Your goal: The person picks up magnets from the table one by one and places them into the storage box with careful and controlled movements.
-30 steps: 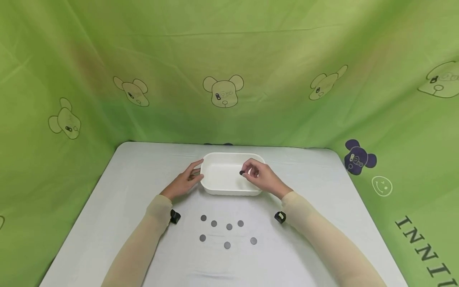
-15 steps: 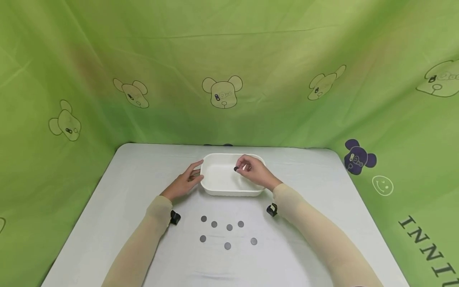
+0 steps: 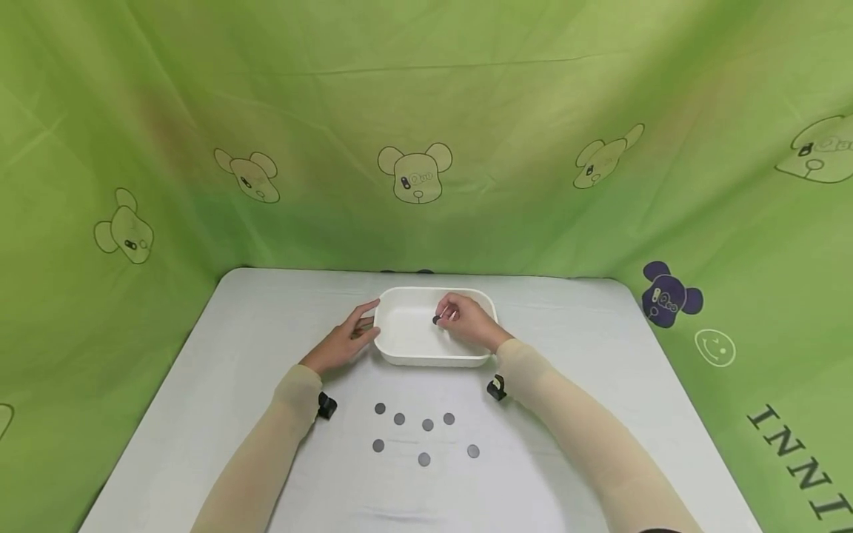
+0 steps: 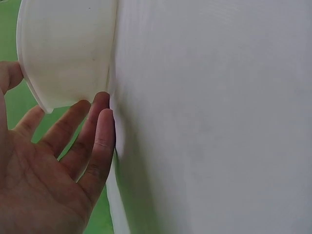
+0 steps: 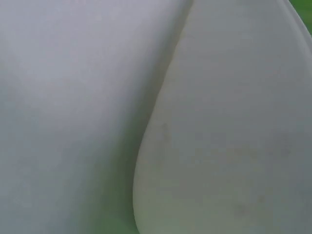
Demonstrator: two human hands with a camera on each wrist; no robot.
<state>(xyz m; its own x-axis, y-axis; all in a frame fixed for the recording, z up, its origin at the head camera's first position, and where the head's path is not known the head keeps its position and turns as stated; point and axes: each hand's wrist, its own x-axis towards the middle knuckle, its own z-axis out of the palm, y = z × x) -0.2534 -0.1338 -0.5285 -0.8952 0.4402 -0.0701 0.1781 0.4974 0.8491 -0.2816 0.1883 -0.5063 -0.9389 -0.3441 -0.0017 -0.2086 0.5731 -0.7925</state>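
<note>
L hand (image 3: 341, 342), fingers spread wide, touches the L end of a white tray (image 3: 406, 326). 7 grey discs (image 3: 428, 425) lie apart on the table (image 3: 533, 474), on the near side of the tray. About mid-tray, 1 dark disc (image 3: 436, 320) is pinched btwn thumb & fingertip of R hand (image 3: 469, 322); too small to tell if it's touching the tray bottom, prob. just above.
</note>
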